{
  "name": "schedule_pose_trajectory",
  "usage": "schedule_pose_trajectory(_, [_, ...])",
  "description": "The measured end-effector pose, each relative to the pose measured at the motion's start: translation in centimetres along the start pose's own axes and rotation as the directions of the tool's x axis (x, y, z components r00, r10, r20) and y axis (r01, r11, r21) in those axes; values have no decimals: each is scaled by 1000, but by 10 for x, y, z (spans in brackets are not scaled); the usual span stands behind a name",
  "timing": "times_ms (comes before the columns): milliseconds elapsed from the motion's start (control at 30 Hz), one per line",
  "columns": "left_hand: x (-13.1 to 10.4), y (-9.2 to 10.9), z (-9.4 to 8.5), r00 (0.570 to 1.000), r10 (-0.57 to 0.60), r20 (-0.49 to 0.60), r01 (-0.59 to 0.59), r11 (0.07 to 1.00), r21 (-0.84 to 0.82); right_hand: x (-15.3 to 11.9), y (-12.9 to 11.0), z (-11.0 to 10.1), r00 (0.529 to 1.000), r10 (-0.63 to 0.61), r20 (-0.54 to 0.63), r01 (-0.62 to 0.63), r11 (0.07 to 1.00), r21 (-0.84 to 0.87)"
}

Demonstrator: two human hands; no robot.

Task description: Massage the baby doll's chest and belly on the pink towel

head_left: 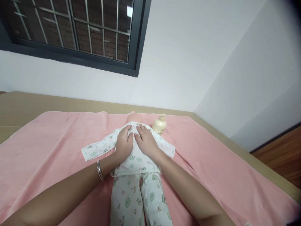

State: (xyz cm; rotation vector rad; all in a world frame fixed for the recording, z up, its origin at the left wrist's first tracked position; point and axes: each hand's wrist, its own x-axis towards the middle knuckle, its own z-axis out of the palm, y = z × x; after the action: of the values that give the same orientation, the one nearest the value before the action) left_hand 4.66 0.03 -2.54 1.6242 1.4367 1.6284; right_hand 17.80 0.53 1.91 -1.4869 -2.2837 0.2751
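A baby doll (pixel 138 163) lies stretched out, dressed in a white long-sleeved top and white trousers (pixel 128 197) with green and brown animal prints. Its bare head (pixel 134 118) shows at the far end; whether it lies face up or face down I cannot tell. My left hand (pixel 124 142) rests flat on the upper left of its torso, fingers pointing toward the head. Beside it my right hand (pixel 146 140) lies flat on the upper right, fingers extended. The thumbs are close together. Both sleeves spread outward, and the doll's hands do not show.
Under the doll spreads a pink blanket (pixel 61 147) on a wooden surface (pixel 58 102). A cream pump bottle (pixel 160 124) stands by the doll's right-side shoulder. Behind rises a white wall (pixel 169 62) with a dark-framed barred window (pixel 82 28). Brown wood (pixel 282 157) shows at the right edge.
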Motion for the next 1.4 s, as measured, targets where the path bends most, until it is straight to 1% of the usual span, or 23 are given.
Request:
schedule_pose_trajectory(67, [-1, 0, -1, 1000, 3, 2, -3, 1000, 5, -11, -13, 2, 1000, 14, 14, -13, 997, -80])
schedule_pose_trajectory(100, [-2, -1, -2, 1000, 26, -5, -25, 1000, 12, -16, -19, 2, 1000, -6, 24, 9, 993, -115])
schedule_pose_trajectory(167, [-3, -1, -3, 992, 122, -22, -121, 992, 44, -22, -26, 3, 997, -59, 45, 65, 989, -135])
schedule_pose_trajectory(233, [-4, -2, -4, 974, 225, -19, -222, 970, 94, -20, -23, 2, 994, -90, 54, 95, 991, -92])
schedule_pose_trajectory(300, [-5, -2, -3, 966, 257, -3, -254, 958, 136, -12, -12, 2, 996, -82, 30, 83, 996, -29])
schedule_pose_trajectory(400, [-6, -4, -1, 975, 224, 18, -223, 958, 182, 4, 7, 4, 999, 11, -49, -8, 999, 52])
schedule_pose_trajectory(500, [-4, -7, 2, 984, 170, 47, -176, 951, 256, 10, 15, 3, 993, 94, -72, -92, 995, 35])
schedule_pose_trajectory(600, [6, -10, 1, 993, 95, 73, -115, 928, 355, 3, 6, -3, 997, 72, -22, -73, 994, -77])
schedule_pose_trajectory(700, [20, -8, -4, 986, 26, 166, -96, 897, 431, -9, -11, -13, 999, 44, 25, -39, 987, -156])
schedule_pose_trajectory(767, [26, -5, -8, 975, 14, 222, -120, 872, 475, -14, -18, -18, 999, 25, 34, -19, 983, -183])
schedule_pose_trajectory(833, [27, -1, -10, 967, 38, 252, -173, 825, 538, -14, -19, -22, 999, 9, 47, -1, 985, -172])
schedule_pose_trajectory(933, [19, 5, -10, 956, 109, 272, -266, 711, 650, -6, -8, -24, 998, 21, 55, -14, 993, -116])
schedule_pose_trajectory(1000, [13, 7, -8, 943, 174, 285, -327, 658, 678, 2, 1, -23, 998, 20, 54, -15, 995, -99])
schedule_pose_trajectory(1067, [9, 6, -6, 927, 242, 287, -374, 666, 646, 6, 7, -22, 998, 3, 65, 4, 995, -104])
schedule_pose_trajectory(1167, [9, 0, -5, 928, 283, 241, -371, 747, 552, 5, 4, -20, 999, -7, 52, 15, 989, -147])
schedule_pose_trajectory(1267, [15, -6, -6, 945, 224, 239, -320, 790, 523, -4, -9, -16, 1000, 17, -10, -18, 975, -223])
schedule_pose_trajectory(1333, [18, -7, -7, 951, 168, 259, -287, 789, 543, -10, -16, -15, 1000, 4, -28, -11, 965, -261])
schedule_pose_trajectory(1400, [19, -7, -8, 952, 140, 272, -277, 773, 571, -11, -16, -16, 1000, -22, -12, 18, 965, -260])
